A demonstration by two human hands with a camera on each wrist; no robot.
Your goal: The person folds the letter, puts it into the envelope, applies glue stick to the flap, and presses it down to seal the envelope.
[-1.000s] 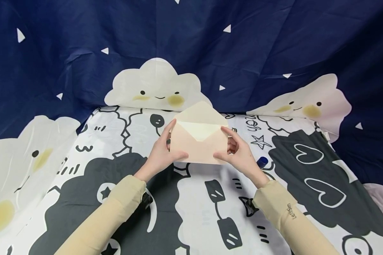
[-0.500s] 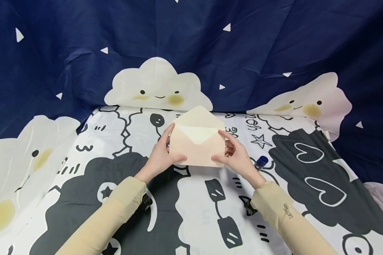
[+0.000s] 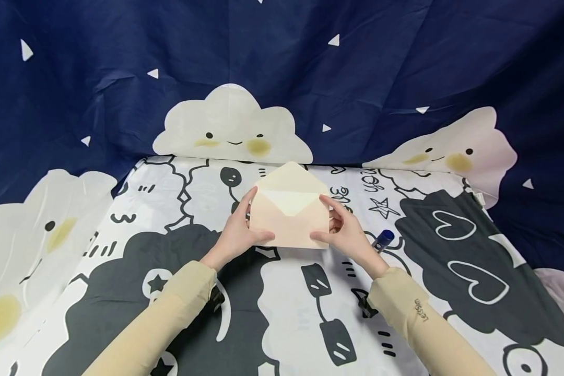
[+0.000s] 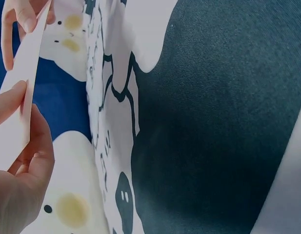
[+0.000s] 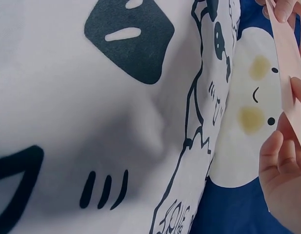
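A pale pink envelope (image 3: 289, 232) is held up in the middle of the head view, its pointed flap raised. Cream paper or lining (image 3: 289, 202) shows in its V-shaped mouth; which of the two I cannot tell. My left hand (image 3: 237, 228) grips the envelope's left edge, thumb on the near face and fingers behind. On the opposite edge, my right hand (image 3: 345, 230) pinches it the same way. Both wrist views show the envelope edge-on, raised off the cloth, between thumb and fingers. Beside the right hand lies a blue-capped pen or marker (image 3: 384, 239), partly hidden by that wrist.
A black, white and grey patterned cloth (image 3: 301, 324) covers the surface. Behind it hangs a navy curtain (image 3: 357, 78) with white triangles and printed smiling clouds. A dark object (image 3: 215, 298) shows beside the left cuff.
Both hands have lowered the envelope slightly and brought it a little nearer, shifting it a bit left. More of the blue-capped item shows beside the right wrist. The grip looks unchanged.
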